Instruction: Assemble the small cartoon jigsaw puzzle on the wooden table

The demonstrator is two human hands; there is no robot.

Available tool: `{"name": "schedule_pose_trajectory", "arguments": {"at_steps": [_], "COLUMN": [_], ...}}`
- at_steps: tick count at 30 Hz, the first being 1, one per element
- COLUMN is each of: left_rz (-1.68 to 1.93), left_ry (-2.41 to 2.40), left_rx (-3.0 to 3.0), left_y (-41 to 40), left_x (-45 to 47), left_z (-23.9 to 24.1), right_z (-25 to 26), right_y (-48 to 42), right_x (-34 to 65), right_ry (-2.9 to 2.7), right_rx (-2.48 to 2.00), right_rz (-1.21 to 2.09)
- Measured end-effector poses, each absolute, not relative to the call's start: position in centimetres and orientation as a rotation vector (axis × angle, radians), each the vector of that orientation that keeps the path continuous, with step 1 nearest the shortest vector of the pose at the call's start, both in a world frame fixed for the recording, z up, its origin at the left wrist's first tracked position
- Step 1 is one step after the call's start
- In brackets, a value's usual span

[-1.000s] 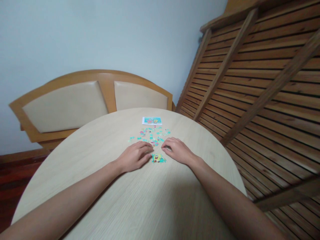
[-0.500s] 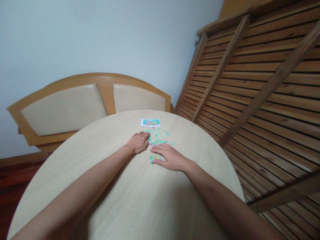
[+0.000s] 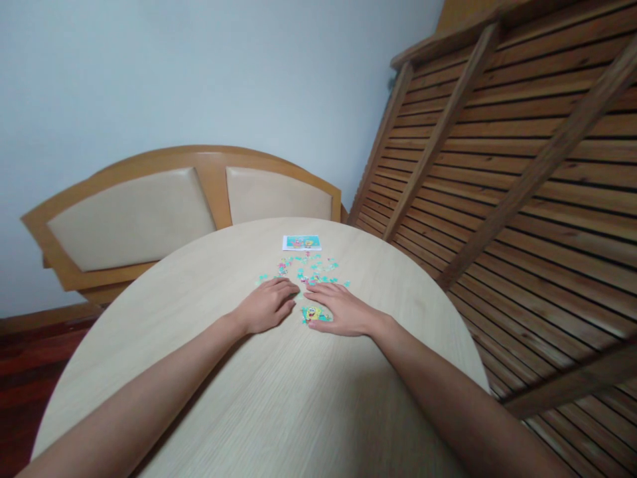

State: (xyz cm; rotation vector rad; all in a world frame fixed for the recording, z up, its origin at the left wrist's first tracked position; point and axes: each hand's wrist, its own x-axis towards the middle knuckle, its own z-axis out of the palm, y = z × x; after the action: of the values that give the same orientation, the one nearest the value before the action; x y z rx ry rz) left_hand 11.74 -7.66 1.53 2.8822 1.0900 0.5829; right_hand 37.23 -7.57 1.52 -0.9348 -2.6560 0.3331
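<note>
Left hand (image 3: 266,307) withdrew to nine o'clock of the partial puzzle (image 3: 313,312), so hands flank it; right hand (image 3: 343,312) fingers parted, left's we cannot tell.

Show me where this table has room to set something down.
The table is bare between the arms, nearer than the joined puzzle section, and on the outer sides of the left hand and right hand. Crowded: between the picture card and hands, where loose pieces lie.
</note>
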Motion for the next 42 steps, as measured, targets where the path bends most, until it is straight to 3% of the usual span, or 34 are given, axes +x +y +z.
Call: {"name": "schedule_pose_trajectory", "arguments": {"at_steps": [42], "left_rz": [0.606], "left_ry": [1.027], "left_rx": [2.532], "left_y": [-10.3], "left_x": [10.5], "left_z": [2.1], "right_z": [2.9], "right_y": [-7.4], "right_x": [38.5], "right_ry": [-2.599], "right_rx": [-0.859], "right_rz": [0.319]}}
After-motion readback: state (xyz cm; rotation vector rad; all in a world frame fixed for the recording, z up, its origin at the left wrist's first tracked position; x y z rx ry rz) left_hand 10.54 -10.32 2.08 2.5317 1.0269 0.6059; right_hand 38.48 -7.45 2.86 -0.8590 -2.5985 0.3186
